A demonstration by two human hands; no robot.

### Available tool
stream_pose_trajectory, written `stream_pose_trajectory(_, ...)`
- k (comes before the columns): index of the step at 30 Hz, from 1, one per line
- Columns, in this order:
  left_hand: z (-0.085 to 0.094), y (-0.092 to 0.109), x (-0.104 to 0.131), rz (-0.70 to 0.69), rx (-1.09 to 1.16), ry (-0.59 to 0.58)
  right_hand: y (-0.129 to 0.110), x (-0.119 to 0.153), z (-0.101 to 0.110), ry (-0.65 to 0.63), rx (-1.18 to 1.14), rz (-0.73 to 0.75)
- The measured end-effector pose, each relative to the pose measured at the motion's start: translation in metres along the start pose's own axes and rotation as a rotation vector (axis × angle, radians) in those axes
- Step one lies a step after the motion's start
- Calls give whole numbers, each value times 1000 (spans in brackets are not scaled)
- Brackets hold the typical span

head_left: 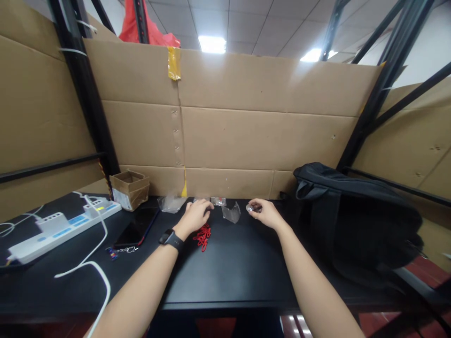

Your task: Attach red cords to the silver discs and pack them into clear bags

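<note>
My right hand pinches a small, round, clear and shiny piece between thumb and fingers; its exact kind is too small to make out. Near the back of the table, my left hand is palm down with bent fingers and the thumb apart, over or beside a small clear packet that it partly covers. Just right of those fingers sits another small clear packet with a red spot. An unfolded clear plastic bag lies between the two hands. Red looped cords are bunched below my left hand.
To the left are more clear bags, an open cardboard box, a dark phone with a keyring charm, and a white power strip with cables. A black backpack fills the right side. Cardboard panels wall the back.
</note>
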State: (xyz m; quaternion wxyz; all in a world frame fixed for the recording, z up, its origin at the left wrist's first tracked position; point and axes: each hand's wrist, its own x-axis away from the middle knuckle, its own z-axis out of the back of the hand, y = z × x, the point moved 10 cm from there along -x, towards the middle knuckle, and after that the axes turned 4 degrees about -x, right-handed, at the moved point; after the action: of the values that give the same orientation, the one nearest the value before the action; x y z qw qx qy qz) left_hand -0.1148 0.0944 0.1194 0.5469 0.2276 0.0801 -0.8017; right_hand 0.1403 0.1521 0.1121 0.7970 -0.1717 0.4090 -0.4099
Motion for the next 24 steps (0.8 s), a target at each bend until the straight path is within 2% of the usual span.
stream_pose_trajectory(3,-5,-1,7,-94,48,-212,-28,4,-13,-93,-70,63)
stream_pose_trajectory(5,-9,0,12,-119,49,-287,-49,8,-27,-188,-116,103)
stream_pose_trajectory(8,-11,4,14,-141,80,-285,-74,14,-42,-258,-142,158)
stream_pose_trajectory(12,-16,14,14,-172,112,-293,-94,16,-52,-260,-142,221)
stream_pose_trajectory(16,-8,13,11,-131,146,-220,-98,16,-52,-233,-157,234)
stream_pose_trajectory(18,-4,17,11,-159,182,-212,-99,16,-51,-222,-156,239)
stream_pose_trajectory(21,-7,29,16,-255,199,-279,-100,17,-50,-230,-153,247)
stream_pose_trajectory(24,-16,37,18,-292,190,-327,-103,18,-51,-242,-151,253)
